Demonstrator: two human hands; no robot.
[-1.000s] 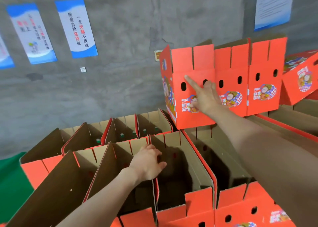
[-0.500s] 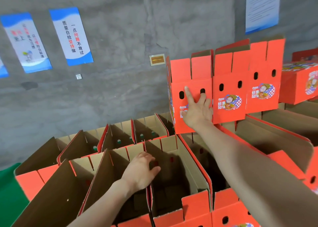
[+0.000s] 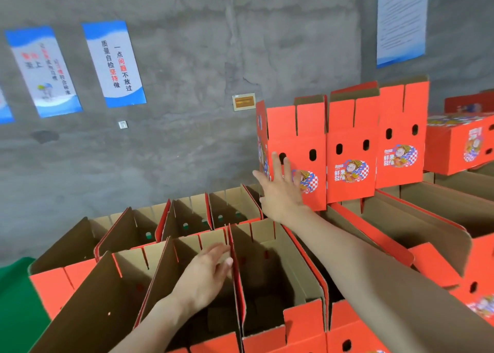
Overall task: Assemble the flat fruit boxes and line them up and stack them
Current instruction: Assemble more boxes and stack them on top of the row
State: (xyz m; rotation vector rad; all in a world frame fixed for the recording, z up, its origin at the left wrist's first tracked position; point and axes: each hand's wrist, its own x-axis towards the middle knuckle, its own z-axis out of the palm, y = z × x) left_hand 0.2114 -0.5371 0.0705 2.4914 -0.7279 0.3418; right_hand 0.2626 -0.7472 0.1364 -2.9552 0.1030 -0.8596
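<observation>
Three upright red fruit boxes stand in a row on top of a lower layer of boxes, against the grey wall. My right hand (image 3: 280,189) lies flat with fingers spread on the front lower left of the leftmost upper box (image 3: 294,138). Beside it stand the middle box (image 3: 352,149) and the right box (image 3: 401,138). My left hand (image 3: 207,269) rests with loosely curled fingers on the upright flap between two open lower boxes (image 3: 267,272). Neither hand grips anything.
The lower layer of open brown-lined boxes (image 3: 128,235) spreads left and forward. More open boxes (image 3: 427,219) lie at right, with a closed red box (image 3: 459,144) on top. Posters (image 3: 113,64) hang on the concrete wall. Green floor (image 3: 16,299) shows at left.
The leftmost upper box went from tilted to upright and flush in the row. My right hand slid down to its lower left corner. My left hand stayed on the lower flap.
</observation>
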